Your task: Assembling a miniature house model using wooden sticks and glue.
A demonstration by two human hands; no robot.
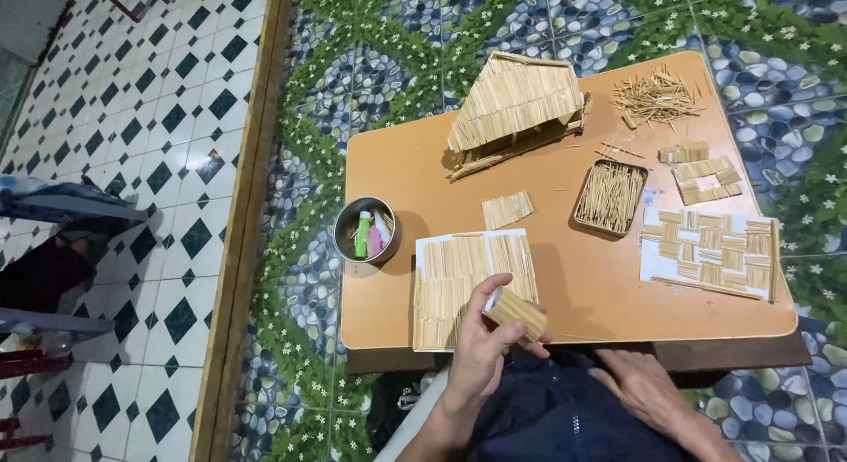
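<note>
Left hand (481, 338) grips a small stick panel (516, 312) between thumb and fingers, just over the table's (573, 277) near edge, above the paper sheet of sticks (459, 285). Right hand (644, 387) rests empty, loosely open, on the lap below that edge.

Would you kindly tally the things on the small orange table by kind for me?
Stick-built model house: 1
Round metal tin: 1
Rectangular tray of sticks: 1
Loose stick pile: 1
White sheets covered with stick panels: 2
Separate small stick panels: 3
Total: 9
The left hand holds a stick bundle, not counted.
</note>
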